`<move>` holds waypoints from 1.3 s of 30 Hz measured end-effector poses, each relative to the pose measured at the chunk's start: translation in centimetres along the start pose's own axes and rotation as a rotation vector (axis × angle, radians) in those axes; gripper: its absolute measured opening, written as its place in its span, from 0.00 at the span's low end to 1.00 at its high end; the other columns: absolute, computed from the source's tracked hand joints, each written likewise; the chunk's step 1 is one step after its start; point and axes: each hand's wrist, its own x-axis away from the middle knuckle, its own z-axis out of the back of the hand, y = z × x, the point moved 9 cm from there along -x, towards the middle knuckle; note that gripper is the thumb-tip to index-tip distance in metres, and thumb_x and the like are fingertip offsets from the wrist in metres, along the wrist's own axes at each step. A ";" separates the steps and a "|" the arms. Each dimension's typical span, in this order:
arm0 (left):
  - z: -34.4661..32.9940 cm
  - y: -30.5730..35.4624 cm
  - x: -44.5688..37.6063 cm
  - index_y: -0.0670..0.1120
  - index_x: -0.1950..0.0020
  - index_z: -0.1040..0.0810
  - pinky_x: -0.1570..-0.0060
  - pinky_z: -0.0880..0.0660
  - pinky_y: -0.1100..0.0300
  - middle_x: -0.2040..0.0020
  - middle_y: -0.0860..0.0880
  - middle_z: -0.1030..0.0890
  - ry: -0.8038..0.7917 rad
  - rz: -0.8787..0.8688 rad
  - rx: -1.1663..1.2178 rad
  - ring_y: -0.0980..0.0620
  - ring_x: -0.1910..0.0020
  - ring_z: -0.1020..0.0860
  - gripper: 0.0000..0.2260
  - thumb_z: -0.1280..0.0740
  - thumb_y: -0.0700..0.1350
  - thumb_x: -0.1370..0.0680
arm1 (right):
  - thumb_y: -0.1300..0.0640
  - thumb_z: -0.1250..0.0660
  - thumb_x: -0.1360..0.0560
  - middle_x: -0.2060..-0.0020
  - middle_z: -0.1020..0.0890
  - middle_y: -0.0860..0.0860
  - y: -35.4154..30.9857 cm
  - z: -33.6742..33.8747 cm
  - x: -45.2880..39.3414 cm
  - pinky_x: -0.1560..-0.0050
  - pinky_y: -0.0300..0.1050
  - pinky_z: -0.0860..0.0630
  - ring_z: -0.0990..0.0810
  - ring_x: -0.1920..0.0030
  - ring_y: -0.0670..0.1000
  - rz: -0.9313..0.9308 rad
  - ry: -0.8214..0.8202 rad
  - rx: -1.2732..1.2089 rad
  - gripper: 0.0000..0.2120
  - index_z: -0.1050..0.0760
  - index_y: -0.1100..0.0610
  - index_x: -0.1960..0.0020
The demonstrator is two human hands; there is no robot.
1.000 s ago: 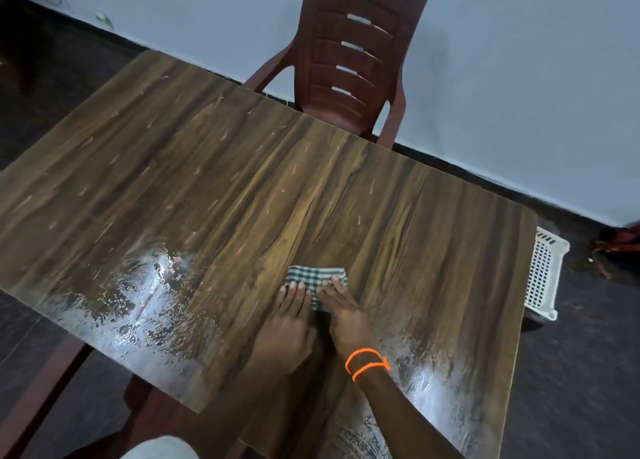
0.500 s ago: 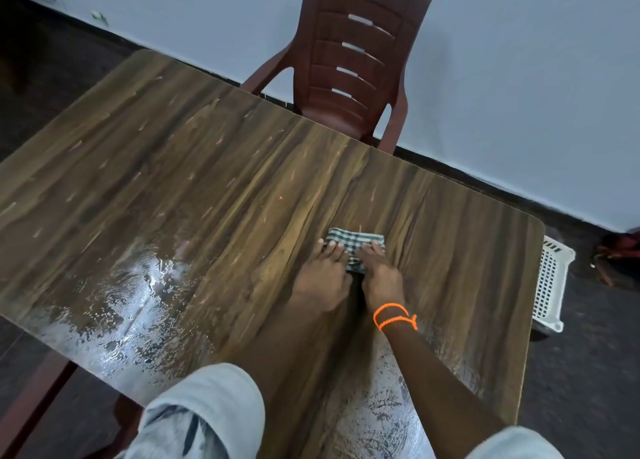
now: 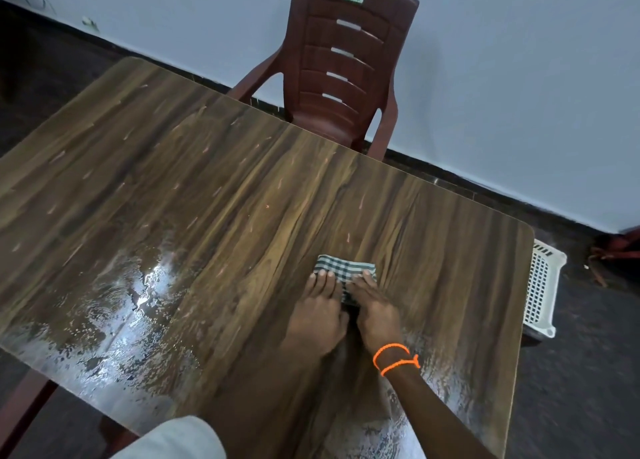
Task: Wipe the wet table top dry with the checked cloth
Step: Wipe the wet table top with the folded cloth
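Both hands, left hand and right hand, flat-fingered side by side atop the checked cloth's near half on the table top.

Both hands have pushed the checked cloth farther across the table top, toward its right edge.

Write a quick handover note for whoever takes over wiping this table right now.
Left hand: flat, straight fingers pressing the checked cloth.
Right hand: likewise pressing it, beside the left.
Cloth: folded small, lying on the table top right of centre.
Done: the strip under the arms and around the cloth looks mostly dry.
Left: big shiny wet patch at the near left, and wet streaks near the right front edge.
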 end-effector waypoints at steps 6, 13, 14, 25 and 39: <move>1.5 1.1 -6.2 0.37 0.22 0.40 0.22 0.54 0.48 0.22 0.38 0.39 -0.023 -0.057 -0.055 0.42 0.21 0.44 0.33 0.38 0.50 0.24 | 0.77 0.38 0.39 0.40 0.20 0.54 2.5 2.7 -6.2 0.38 0.48 0.27 0.31 0.33 0.50 -0.078 0.055 0.033 0.30 0.20 0.58 0.42; 4.0 -4.4 -7.4 0.39 0.21 0.41 0.22 0.56 0.52 0.21 0.41 0.39 -0.034 0.032 -0.103 0.45 0.21 0.44 0.32 0.38 0.49 0.23 | 0.73 0.39 0.35 0.34 0.25 0.52 -1.5 -0.8 -11.4 0.33 0.46 0.32 0.34 0.29 0.51 -0.041 -0.095 0.029 0.28 0.22 0.54 0.39; 4.0 -5.1 -6.8 0.40 0.22 0.40 0.22 0.55 0.52 0.22 0.41 0.38 -0.040 0.042 -0.104 0.44 0.21 0.43 0.31 0.38 0.49 0.23 | 0.73 0.39 0.33 0.33 0.27 0.51 -2.1 -1.5 -11.0 0.33 0.46 0.32 0.35 0.28 0.50 -0.020 -0.112 0.033 0.28 0.23 0.54 0.37; 0.0 1.0 -5.1 0.35 0.29 0.29 0.27 0.37 0.43 0.29 0.35 0.28 -0.076 -0.157 -0.156 0.38 0.27 0.32 0.34 0.48 0.53 0.28 | 0.75 0.44 0.38 0.37 0.25 0.48 3.3 2.6 -4.3 0.31 0.31 0.44 0.34 0.30 0.47 -0.105 0.111 -0.104 0.30 0.21 0.58 0.40; 4.5 -4.8 -11.1 0.38 0.22 0.40 0.22 0.53 0.49 0.22 0.39 0.38 -0.034 0.007 -0.165 0.43 0.22 0.42 0.33 0.39 0.51 0.24 | 0.76 0.41 0.37 0.38 0.22 0.55 0.4 -0.3 -16.0 0.32 0.43 0.37 0.32 0.31 0.53 0.024 -0.031 -0.025 0.27 0.20 0.59 0.42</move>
